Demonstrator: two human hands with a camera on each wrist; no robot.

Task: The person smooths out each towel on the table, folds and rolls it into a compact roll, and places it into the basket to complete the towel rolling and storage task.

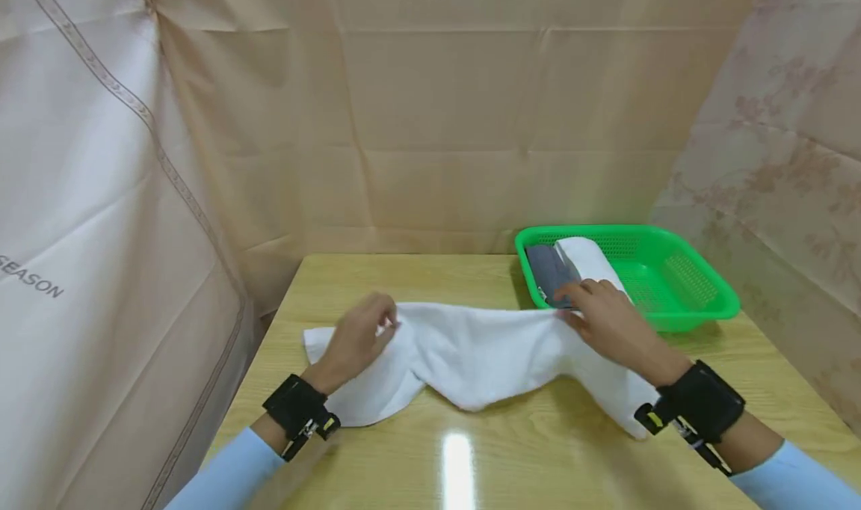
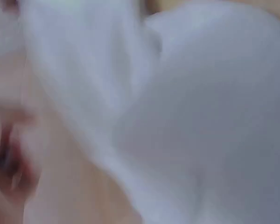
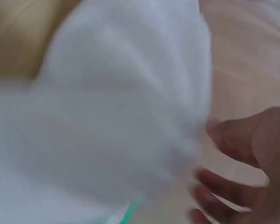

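A white towel (image 1: 471, 357) stretches between the two hands in the head view, its top edge raised and its middle sagging toward the table. My left hand (image 1: 359, 334) pinches the upper edge on the left side, and part of the towel spreads out behind that wrist. At the other end, my right hand (image 1: 612, 323) pinches the upper edge in front of the basket, with a flap hanging down beneath the forearm. Both wrist views are blurred; white fabric (image 2: 214, 112) fills most of the left one, and the right thumb (image 3: 238, 140) shows at the towel's edge.
A green plastic basket (image 1: 693, 271) stands at the back right of the wooden table (image 1: 377, 472). Inside, on its left side, lie a folded grey cloth (image 1: 548, 267) and a folded white cloth (image 1: 588, 256). Fabric sheets (image 1: 430, 121) hang around the table.
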